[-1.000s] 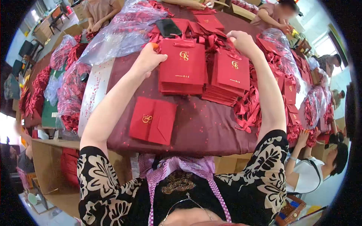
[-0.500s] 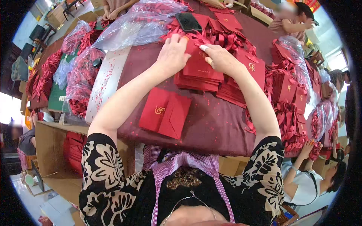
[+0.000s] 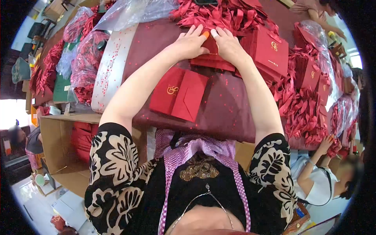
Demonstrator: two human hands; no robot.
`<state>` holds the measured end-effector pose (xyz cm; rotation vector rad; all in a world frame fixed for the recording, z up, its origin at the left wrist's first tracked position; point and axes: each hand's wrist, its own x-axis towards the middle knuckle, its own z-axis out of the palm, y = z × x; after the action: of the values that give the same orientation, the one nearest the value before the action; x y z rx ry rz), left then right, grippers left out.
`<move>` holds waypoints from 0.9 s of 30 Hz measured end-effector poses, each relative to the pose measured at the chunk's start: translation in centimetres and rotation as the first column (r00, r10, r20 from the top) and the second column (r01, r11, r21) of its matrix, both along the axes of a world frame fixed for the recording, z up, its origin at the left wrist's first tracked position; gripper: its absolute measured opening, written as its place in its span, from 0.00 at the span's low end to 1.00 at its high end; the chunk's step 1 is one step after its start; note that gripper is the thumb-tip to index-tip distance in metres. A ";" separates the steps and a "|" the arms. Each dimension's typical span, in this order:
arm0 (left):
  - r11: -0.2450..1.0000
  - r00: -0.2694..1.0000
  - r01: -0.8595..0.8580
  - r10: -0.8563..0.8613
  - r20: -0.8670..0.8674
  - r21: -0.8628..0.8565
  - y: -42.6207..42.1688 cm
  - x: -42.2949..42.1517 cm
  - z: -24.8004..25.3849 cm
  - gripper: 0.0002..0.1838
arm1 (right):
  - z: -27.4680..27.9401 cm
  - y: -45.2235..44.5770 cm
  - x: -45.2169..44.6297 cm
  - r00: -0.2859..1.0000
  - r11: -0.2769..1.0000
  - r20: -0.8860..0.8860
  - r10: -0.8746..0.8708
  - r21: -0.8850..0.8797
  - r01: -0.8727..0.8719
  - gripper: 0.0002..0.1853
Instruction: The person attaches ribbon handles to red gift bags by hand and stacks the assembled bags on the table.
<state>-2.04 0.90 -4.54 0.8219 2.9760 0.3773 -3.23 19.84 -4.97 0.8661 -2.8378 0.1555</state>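
Observation:
Both hands lie on top of a stack of red paper bags (image 3: 213,62). My left hand (image 3: 190,43), with an orange cover on one finger, rests flat with its fingers spread. Beside it my right hand (image 3: 229,46), with a white cover on a finger, lies on the same stack with its fingers extended. A second stack of red bags with a gold logo (image 3: 270,53) stands to the right. Nearer to me, a folded red piece with a flap (image 3: 179,93) lies on the dark red tablecloth (image 3: 223,103). Red ribbons (image 3: 231,17) spread beyond the stacks.
A phone (image 3: 206,2) shows at the top edge. Clear plastic (image 3: 135,15) covers goods at the upper left. An open cardboard box (image 3: 58,150) stands at the lower left. A co-worker in white (image 3: 315,184) is at the right, near more ribboned bags (image 3: 301,117).
Both hands have come together from the sides of the stack onto its top, and now lie flatter there. The view has shifted, so the phone sits at the top edge.

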 end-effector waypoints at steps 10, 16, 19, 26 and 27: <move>0.985 0.902 0.147 -0.094 -0.421 0.095 0.8 4.4 1.9 0.47 | 1.7 1.2 -3.5 0.996 0.991 0.077 0.039 -0.127 -0.029 0.21; 0.993 0.852 0.096 -0.120 -0.510 -0.074 1.3 5.3 1.5 0.51 | 3.7 -0.1 -4.5 0.995 0.986 0.005 -0.099 -0.135 0.099 0.20; 0.991 0.848 0.084 -0.125 -0.515 -0.102 1.3 5.2 1.3 0.50 | 3.7 -0.5 -5.0 0.977 0.995 -0.199 -0.080 -0.072 0.067 0.21; 0.994 0.862 0.074 -0.106 -0.495 -0.084 1.5 5.1 2.7 0.50 | 3.2 -0.8 -7.3 0.993 0.992 0.036 -0.114 -0.048 0.115 0.21; 0.994 0.865 0.074 -0.105 -0.492 -0.082 1.6 5.0 2.8 0.50 | 2.9 -0.7 -7.5 0.992 0.993 0.073 -0.106 -0.052 0.109 0.21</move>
<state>2.97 2.54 -1.77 1.2085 3.3666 0.0718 -10.70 19.13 -2.02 0.7079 -2.9212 0.2547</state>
